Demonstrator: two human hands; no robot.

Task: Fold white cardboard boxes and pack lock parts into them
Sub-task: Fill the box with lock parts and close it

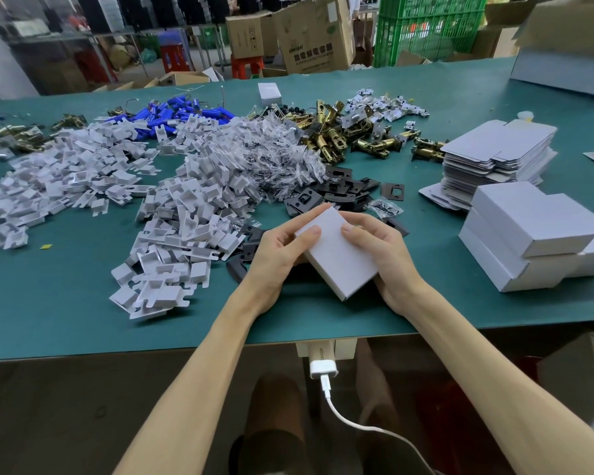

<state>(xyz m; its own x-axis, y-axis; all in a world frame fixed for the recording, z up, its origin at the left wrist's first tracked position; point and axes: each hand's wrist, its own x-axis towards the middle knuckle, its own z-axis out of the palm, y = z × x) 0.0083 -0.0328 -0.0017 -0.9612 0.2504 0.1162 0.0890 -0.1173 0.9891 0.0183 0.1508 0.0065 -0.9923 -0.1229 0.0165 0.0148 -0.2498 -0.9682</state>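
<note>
closed white box [336,250] gripped by both hands, left hand [278,250] and right hand [383,255] fingers curled around edges, long axis diagonal, far-left to near-right, above green table [83,320]

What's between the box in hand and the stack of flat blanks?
Head view: beyond the box, a black plate, a small clear bag, then bare green table up to the stack.

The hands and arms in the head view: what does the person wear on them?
The left hand and right hand are bare: no gloves, rings or watch can be seen. The left forearm and right forearm are bare too, with no sleeve in the picture. The thumbnails are short and unpainted.
</note>
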